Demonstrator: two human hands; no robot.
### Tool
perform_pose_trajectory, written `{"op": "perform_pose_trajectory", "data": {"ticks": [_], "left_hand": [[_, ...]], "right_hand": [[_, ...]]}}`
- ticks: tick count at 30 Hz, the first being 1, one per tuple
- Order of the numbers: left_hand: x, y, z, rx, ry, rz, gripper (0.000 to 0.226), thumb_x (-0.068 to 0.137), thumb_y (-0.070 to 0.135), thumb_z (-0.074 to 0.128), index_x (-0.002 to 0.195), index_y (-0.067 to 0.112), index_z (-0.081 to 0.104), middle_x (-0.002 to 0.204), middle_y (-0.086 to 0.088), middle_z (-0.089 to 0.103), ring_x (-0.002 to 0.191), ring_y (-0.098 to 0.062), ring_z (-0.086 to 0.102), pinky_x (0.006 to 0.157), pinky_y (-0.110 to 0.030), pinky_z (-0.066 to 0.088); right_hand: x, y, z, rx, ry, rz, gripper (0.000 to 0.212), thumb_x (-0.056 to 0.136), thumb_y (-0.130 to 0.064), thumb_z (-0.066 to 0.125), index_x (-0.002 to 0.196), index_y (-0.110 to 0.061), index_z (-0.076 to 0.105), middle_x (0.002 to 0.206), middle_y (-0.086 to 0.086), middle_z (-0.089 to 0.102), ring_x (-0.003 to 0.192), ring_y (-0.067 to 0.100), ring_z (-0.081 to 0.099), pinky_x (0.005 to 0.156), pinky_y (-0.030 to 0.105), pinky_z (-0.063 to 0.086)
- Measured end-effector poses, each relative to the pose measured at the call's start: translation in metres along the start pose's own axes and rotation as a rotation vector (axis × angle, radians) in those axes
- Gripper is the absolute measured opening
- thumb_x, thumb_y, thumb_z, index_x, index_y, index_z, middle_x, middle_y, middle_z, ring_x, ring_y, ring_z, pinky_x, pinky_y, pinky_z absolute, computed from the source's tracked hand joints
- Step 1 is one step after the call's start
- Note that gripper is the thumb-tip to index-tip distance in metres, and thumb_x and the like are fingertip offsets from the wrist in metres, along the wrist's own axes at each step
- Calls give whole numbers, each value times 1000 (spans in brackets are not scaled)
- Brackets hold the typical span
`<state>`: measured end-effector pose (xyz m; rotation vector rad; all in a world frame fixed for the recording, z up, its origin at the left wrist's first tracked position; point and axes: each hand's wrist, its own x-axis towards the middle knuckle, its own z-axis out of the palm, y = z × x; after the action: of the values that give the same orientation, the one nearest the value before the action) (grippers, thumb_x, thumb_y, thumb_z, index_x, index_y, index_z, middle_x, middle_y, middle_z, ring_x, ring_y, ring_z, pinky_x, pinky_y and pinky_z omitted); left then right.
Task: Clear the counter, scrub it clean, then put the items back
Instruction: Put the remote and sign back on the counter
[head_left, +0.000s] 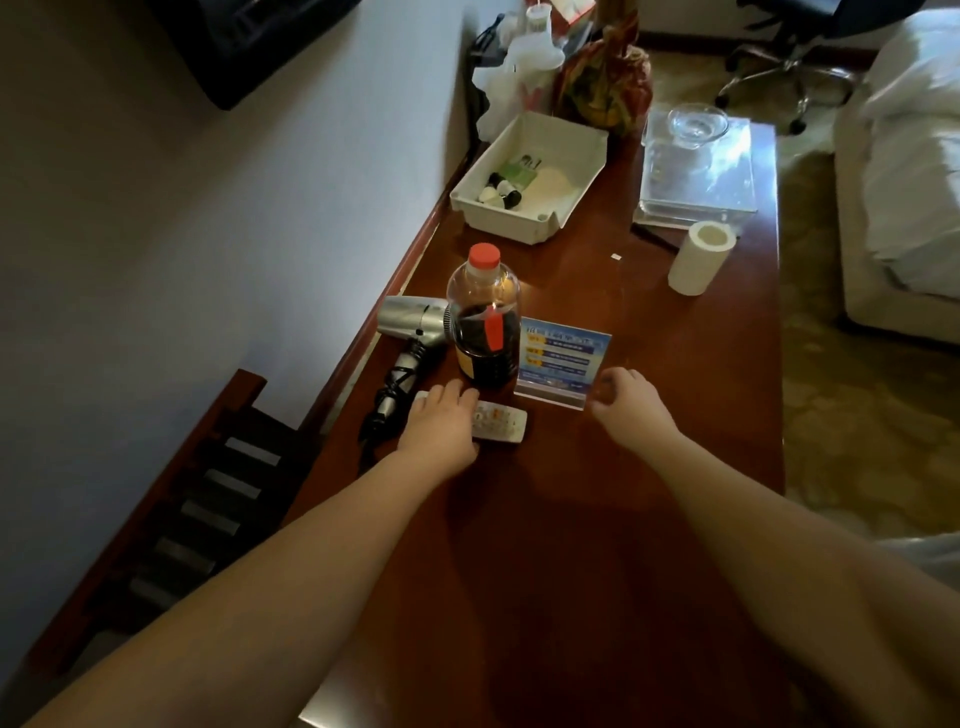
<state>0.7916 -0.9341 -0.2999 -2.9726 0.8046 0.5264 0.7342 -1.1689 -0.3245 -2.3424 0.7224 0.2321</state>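
Two hands reach over the near half of the wooden table (597, 519), each at a different item. My left hand (441, 423) lies flat across the left end of the white remote control (498, 423), fingers spread over it and not yet curled under, so I read that grip as wide and resting on the remote rather than holding it. The remote's long axis runs roughly parallel to the table's near edge, crosswise to the forearm; a grip from above must close across its short width. My right hand (626, 400) is just beside the right edge of the acrylic sign stand (563, 364), fingers loosely bent and holding nothing; whether a fingertip touches the stand I cannot tell. The stand is upright, its face toward me, so the right hand is the nearer one for it. Directly behind the remote stands the dark-liquid bottle (485, 332), with the hair dryer (415, 325) lying at the table's left edge. Further back sit the white tray (566, 156), a paper roll (698, 262) toward the right edge and a glass bowl (696, 122). Clearing, I judge, is only beginning.
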Motion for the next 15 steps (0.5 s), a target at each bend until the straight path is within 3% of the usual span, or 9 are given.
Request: {"op": "perform_pose_trajectory", "data": {"ticks": [3,7,11,15], "left_hand": [[11,-1,6,41,-29,19,71,85,27,64,145,19,29,145,-5,33,134,-25,30,111,-39,23],[20,-3,12,38,-74,4,70,87,26,62,147,18,28,149,-5,33,140,-24,26,112,-39,19],[19,-2,18,64,-79,5,64,88,29,61,145,19,32,145,-4,38,137,-23,31,109,-40,23],[6,3,25,49,-76,-23,61,89,33,61,143,20,36,142,-3,40,132,-24,35,107,-40,27]], "right_hand": [[9,-1,5,-15,-2,-45,47,88,-29,63,132,-21,50,129,0,52,119,21,49,98,44,48],[13,-2,12,-34,18,-85,38,92,-30,58,129,-23,55,129,0,55,119,22,50,97,45,48],[2,0,16,-3,52,-110,27,96,-27,53,121,-20,61,111,-4,59,94,11,53,72,24,46],[-22,10,25,-17,84,-124,25,97,-26,51,118,-20,62,103,-9,57,92,7,52,73,21,44]]}}
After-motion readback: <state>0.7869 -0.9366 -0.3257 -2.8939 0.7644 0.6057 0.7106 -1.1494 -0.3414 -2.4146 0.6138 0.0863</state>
